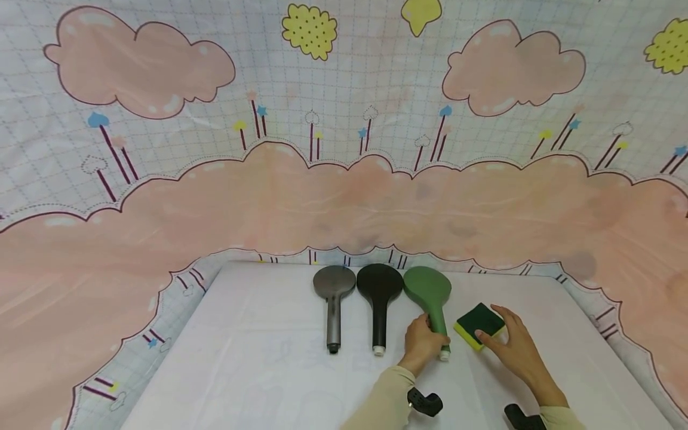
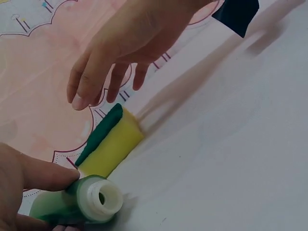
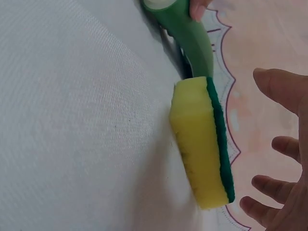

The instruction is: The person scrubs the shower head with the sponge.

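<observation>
A green shower head lies on the white table, its round head pointing away. My left hand grips its handle near the lower end; in the left wrist view the white threaded connector sticks out past the fingers. To the right lies a sponge, dark green scouring side up and yellow foam below. My right hand is over the sponge's right side, thumb and fingers spread apart. In the right wrist view a gap shows between these fingers and the sponge.
Left of the green shower head lie a black shower head and a grey shower head, side by side with handles toward me. A patterned cloth with clouds hangs behind the white table. Black wrist devices sit at both wrists.
</observation>
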Demonstrator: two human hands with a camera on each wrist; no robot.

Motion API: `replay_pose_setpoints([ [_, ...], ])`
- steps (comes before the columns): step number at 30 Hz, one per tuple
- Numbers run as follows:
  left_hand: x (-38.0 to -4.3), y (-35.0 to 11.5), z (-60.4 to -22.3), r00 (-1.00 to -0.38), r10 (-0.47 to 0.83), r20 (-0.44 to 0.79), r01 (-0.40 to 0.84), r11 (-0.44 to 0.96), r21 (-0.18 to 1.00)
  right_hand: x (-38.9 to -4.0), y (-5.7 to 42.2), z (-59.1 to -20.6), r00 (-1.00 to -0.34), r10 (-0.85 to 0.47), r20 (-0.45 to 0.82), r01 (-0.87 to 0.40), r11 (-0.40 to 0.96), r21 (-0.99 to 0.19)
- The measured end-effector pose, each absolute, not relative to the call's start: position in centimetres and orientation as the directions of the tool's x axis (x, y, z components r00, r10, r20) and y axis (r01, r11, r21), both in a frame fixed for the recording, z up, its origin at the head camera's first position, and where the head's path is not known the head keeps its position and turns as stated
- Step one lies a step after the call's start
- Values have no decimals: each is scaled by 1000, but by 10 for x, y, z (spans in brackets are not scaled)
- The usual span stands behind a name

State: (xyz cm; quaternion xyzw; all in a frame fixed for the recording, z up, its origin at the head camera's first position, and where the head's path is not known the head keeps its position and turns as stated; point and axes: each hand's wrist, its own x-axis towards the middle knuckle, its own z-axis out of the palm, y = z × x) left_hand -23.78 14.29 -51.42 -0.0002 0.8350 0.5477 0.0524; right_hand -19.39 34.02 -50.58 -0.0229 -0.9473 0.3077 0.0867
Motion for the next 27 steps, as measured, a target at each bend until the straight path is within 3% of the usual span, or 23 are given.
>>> replay_pose_setpoints([
  [10, -243, 137, -514, -971, 139, -197, -181, 120, 976, -197, 336, -505, -985, 100, 138, -4, 794, -608],
  [27, -244, 129, -515, -938, 241, -249, -278, -95, 956, -199, 334, -508, -984, 88, 156, -19, 815, -579],
])
